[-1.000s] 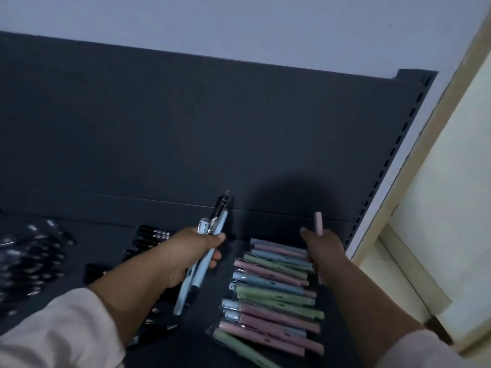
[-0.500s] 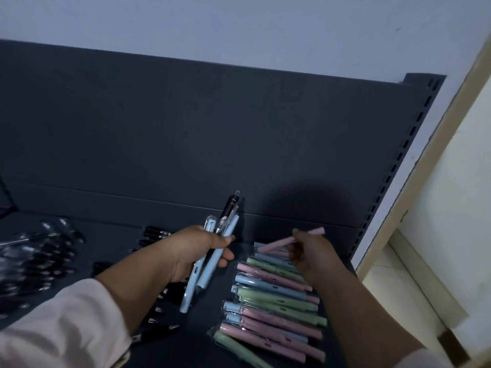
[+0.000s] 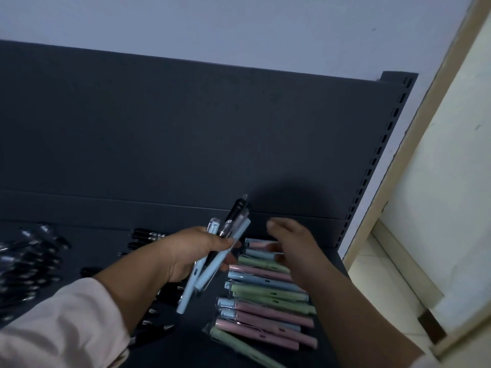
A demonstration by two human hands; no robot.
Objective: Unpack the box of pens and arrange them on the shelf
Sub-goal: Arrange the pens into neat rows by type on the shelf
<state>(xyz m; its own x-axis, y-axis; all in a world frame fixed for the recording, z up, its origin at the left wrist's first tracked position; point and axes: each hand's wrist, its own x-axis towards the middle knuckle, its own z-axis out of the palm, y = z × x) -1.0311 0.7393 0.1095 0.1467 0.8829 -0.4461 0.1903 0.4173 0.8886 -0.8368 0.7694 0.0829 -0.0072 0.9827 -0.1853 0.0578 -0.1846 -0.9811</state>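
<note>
Left hand (image 3: 191,254) gripping a bundle of blue and black pens (image 3: 235,221), right hand (image 3: 295,245) over pastel pen row (image 3: 265,301) on shelf (image 3: 186,351), its grip unclear

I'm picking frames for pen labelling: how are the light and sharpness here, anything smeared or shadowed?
Head view: dim, bluish light throughout; the black pens at the far left are smeared; a soft shadow falls on the dark grey back panel above the right hand; the row of pastel pink, green and blue pens reads clearly.
</note>
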